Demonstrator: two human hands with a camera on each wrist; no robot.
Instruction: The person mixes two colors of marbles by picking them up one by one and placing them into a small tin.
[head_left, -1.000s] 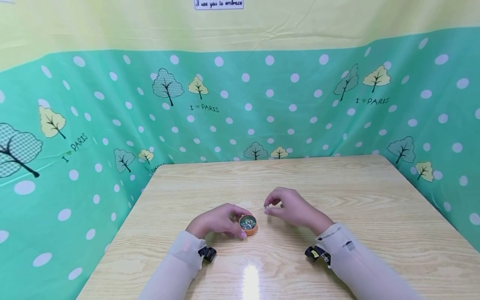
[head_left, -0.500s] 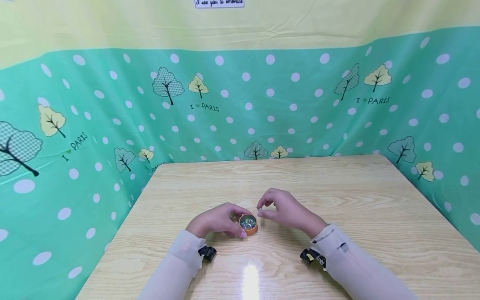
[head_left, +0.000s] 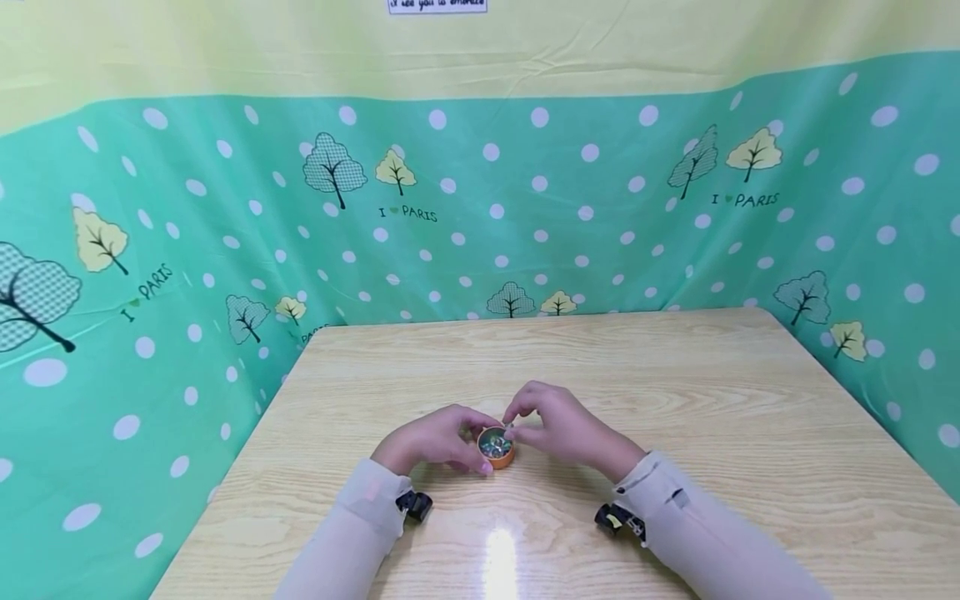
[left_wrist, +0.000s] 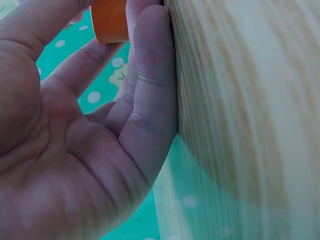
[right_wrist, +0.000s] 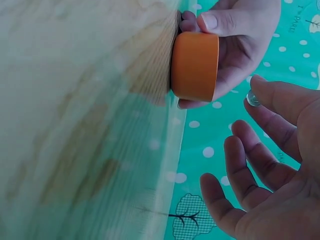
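A small round orange cup (head_left: 501,463) stands on the table and holds several shiny, glassy pieces, too small to tell apart. My left hand (head_left: 442,437) grips it from the left, thumb at the near side and fingers at the far side. In the right wrist view, the cup's smooth orange wall (right_wrist: 195,67) sits upright between that thumb and the fingers. My right hand (head_left: 558,423) pinches a clear glass marble (right_wrist: 253,98) between thumb and index finger, at the right part of the cup's rim. Its other fingers are spread and loosely bent.
The light wood table (head_left: 637,367) spreads around both hands. A green dotted curtain (head_left: 540,217) with printed trees hangs behind it and along both sides. Small black cameras are strapped at the left cuff (head_left: 414,506) and the right cuff (head_left: 619,518).
My right hand has moved left with the marble, from apart from the cup to its rim. The left hand has kept its grip on the cup in the same place.
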